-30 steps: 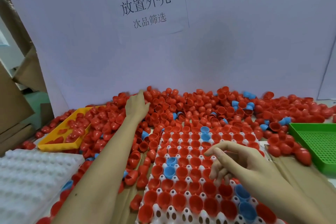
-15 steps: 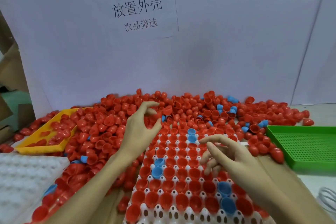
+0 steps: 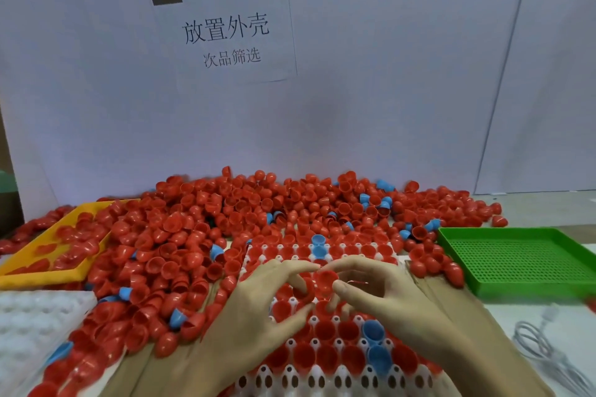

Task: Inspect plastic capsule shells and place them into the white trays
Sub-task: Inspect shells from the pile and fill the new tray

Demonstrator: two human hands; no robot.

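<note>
A white tray (image 3: 322,379) lies in front of me, most of its cups filled with red shells and a few blue shells (image 3: 374,330). Above its middle my two hands meet. My left hand (image 3: 258,312) pinches a red shell (image 3: 303,287) between finger and thumb. My right hand (image 3: 387,300) holds a second red shell (image 3: 326,277) at its fingertips, with the open side towards me. The two shells touch. Behind the tray spreads a big pile of loose red shells (image 3: 225,219) with some blue ones mixed in.
A second white tray (image 3: 32,329) sits at the near left. A yellow tray (image 3: 42,275) holding some red shells is at the far left. At the right are a green perforated tray (image 3: 516,261) and a white cable (image 3: 548,354). A white wall with a sign stands behind.
My left hand has come back from the pile to the tray with a red shell and now meets my right hand. The right hand stayed over the tray.
</note>
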